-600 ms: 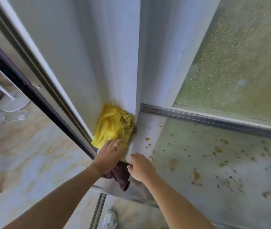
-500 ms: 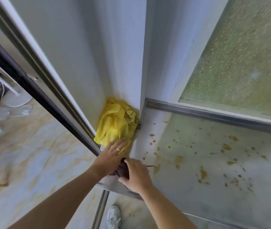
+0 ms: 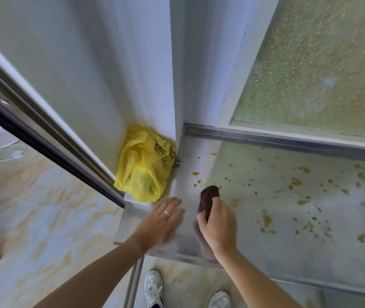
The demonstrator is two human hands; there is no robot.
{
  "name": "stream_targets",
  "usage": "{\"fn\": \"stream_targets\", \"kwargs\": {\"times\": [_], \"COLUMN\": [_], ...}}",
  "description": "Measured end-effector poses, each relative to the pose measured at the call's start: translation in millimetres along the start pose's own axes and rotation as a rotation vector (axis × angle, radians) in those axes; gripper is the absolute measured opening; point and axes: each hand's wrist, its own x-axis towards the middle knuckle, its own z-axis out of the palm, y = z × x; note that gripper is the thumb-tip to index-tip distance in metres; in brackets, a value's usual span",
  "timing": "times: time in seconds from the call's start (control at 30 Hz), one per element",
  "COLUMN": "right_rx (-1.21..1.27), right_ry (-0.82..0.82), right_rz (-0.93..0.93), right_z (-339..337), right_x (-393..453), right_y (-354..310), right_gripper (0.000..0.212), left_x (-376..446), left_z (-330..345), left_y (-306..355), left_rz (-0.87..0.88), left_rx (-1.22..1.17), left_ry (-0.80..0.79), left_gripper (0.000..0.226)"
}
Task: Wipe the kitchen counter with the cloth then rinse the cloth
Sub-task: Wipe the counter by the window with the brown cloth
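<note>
Nearest, the right hand (image 3: 218, 227) grips a dark brown cloth (image 3: 208, 197) — bunched into a wad, its end poking out above the fingers — at the steel tabletop's (image 3: 288, 252) left corner. The left hand (image 3: 162, 221) lies flat beside it, fingers straight. Beyond, yellow-brown spatters (image 3: 266, 220) dot the tabletop — a yellow bag (image 3: 143, 172) sits in the wall corner.

Just one head cam here, wide-angle, looking steeply down and forward over the counter (image 3: 288, 196) corner at close range; the frame's left edge looks smeared, probably motion blur.
</note>
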Motion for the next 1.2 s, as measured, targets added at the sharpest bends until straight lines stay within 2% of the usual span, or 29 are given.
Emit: {"fn": "stream_targets", "kwargs": {"times": [0.07, 0.13, 0.17, 0.23, 0.33, 0.43, 0.53, 0.67, 0.8, 0.93, 1.07, 1.13, 1.2], "right_rx": [-0.016, -0.048, -0.044, 0.007, 0.104, 0.108, 0.083, 0.059, 0.017, -0.038, 0.108, 0.170, 0.100], "right_ry": [-0.007, -0.048, -0.058, -0.076, -0.158, -0.136, -0.124, -0.207, -0.225, -0.101, 0.115, 0.220, 0.184], "right_rz": [-0.149, -0.264, -0.300, -0.296, -0.171, -0.137, -0.239, -0.355, -0.296, -0.068, 0.151, 0.063, -0.101], "right_z": [-2, 7, 16, 39, 75, 97, 101, 100, 88, 72, 52, 41, 38], "right_x": [-11, -22, -26, -30, -35, -31, -3, 59, 102, 103, 90, 84, 69], "right_y": [7, 12, 13, 11, -5, -18, -19, -6, 12, 46, 68, 56, 37], "right_gripper": [0.032, 0.038, 0.042, 0.057, 0.078, 0.073, 0.066, 0.063, 0.060, 0.063, 0.048, 0.037, 0.036], "left_x": [-10, -14, -14, -10, -2, -2, -1, -2, 2, 25, 53, 62, 72], "left_z": [26, 42, 44, 50, 59, 69, 73, 73, 72, 61, 48, 46, 45], "left_y": [2, -1, -3, -3, -1, 5, 8, 9, 8, 5, 2, -1, -3], "left_rz": [-0.132, -0.337, -0.377, -0.373, -0.400, -0.421, -0.421, -0.426, -0.430, -0.442, -0.497, -0.529, -0.560], "left_rx": [-0.071, -0.112, -0.122, -0.149, -0.168, -0.119, -0.111, -0.129, -0.128, -0.137, -0.189, -0.182, -0.181], "left_ry": [-0.163, -0.158, -0.135, -0.081, -0.054, -0.045, -0.007, 0.023, 0.042, 0.073, 0.070, 0.054, 0.060], "left_gripper": [0.063, 0.068, 0.067, 0.066, 0.066, 0.064, 0.062, 0.064, 0.063, 0.046, 0.044, 0.046, 0.048]}}
